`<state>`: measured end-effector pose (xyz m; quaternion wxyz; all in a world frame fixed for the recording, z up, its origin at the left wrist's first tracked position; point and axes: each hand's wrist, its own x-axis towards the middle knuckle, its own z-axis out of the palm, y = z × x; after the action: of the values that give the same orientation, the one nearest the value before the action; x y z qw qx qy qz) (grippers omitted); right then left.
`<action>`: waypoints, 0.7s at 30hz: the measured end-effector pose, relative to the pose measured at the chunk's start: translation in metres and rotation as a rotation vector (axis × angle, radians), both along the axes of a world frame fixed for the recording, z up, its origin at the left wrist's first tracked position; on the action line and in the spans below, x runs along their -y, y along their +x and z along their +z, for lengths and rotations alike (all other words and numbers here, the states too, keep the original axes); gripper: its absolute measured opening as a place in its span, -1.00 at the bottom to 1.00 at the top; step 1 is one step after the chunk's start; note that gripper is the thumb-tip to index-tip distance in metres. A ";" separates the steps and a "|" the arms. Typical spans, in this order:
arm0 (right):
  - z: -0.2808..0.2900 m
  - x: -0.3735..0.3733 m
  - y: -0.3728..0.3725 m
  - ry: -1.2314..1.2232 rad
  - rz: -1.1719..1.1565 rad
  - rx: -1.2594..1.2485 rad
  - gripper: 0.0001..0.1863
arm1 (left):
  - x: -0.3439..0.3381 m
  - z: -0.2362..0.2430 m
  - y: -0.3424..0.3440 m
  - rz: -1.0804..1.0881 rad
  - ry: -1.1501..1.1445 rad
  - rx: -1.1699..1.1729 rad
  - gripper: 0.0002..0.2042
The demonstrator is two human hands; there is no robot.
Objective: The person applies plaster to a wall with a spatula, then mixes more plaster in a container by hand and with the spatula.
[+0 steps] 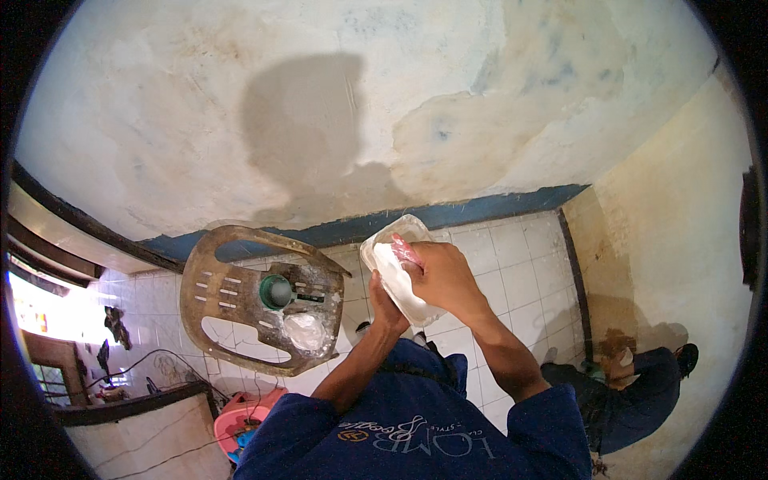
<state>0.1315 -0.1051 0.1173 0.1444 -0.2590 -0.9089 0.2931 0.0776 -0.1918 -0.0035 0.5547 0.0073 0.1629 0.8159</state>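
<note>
My left hand (387, 306) grips a white rectangular tub (418, 308) from its left side and tilts it in front of my chest. Smooth white paste (390, 262) lies inside the tub. Over the tub, my right hand (445, 274) is closed round a pinkish-red object (405, 251), partly covered in white. My fingers hide most of that object, so its kind cannot be made out. To the left, a stained brown plastic chair (210, 284) bears a green cup (274, 293) of greyish liquid, a dark flat-handled tool (310, 298) and a white lump (305, 330), perhaps in plastic.
A patchy plastered wall (448, 88) rises ahead above a blue skirting band (472, 210). Another person (632, 400) crouches at the lower right by the side wall. At lower left are a pink plastic container (236, 422), loose cables (172, 356) and a low partition (136, 412).
</note>
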 end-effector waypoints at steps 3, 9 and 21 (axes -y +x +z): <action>-0.004 -0.003 0.003 -0.058 -0.004 0.018 -0.87 | 0.000 0.000 0.000 0.014 -0.045 -0.018 -0.16; -0.012 -0.008 0.010 -0.069 -0.043 -0.070 -0.86 | -0.001 -0.004 0.001 0.024 -0.036 -0.008 -0.20; -0.015 0.001 -0.001 0.001 -0.045 -0.075 -0.86 | -0.002 -0.016 0.002 -0.003 0.020 0.054 -0.19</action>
<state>0.1306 -0.1059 0.1027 0.1852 -0.2680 -0.8969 0.2990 0.0796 -0.1900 -0.0193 0.5600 -0.0089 0.1399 0.8166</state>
